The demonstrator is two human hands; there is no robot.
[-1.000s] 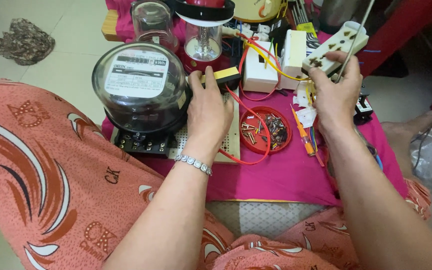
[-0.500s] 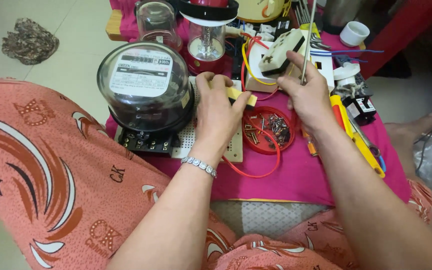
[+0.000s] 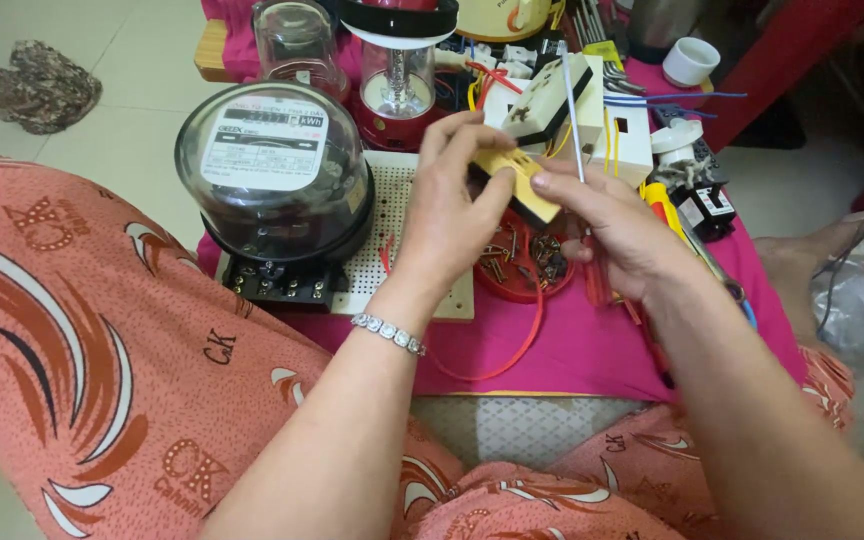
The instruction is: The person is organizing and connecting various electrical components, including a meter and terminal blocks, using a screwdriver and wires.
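Two hands meet over the middle of the pink cloth (image 3: pixel 592 350), and both grip the same workpiece. The left hand (image 3: pixel 452 205) pinches a small yellow block (image 3: pixel 522 178) between thumb and fingertips, holding it above the red dish (image 3: pixel 527 265) of screws. The right hand (image 3: pixel 617 235) steadies the near right end of the block with its thumb and, in the same closed grip, holds a thin screwdriver (image 3: pixel 574 120) whose shaft points up and away. Judged from this hold, the step is to work on the block with the tool. Keep the block pinched firmly by its edges so the face with the openings stays visible. Bring the tool tip down square to the fastener before turning; a tilted tip is likely to slip. Work directly over the dish, so that a dropped screw lands there and not on the cloth. To the left stands the round electric meter (image 3: pixel 272 190) on the white perforated board (image 3: pixel 392 235); a red wire (image 3: pixel 497 355) loops near the front edge. Keep the forearms clear of both. Farther off lie a white socket strip (image 3: pixel 552 95) and a red lantern (image 3: pixel 399 70).
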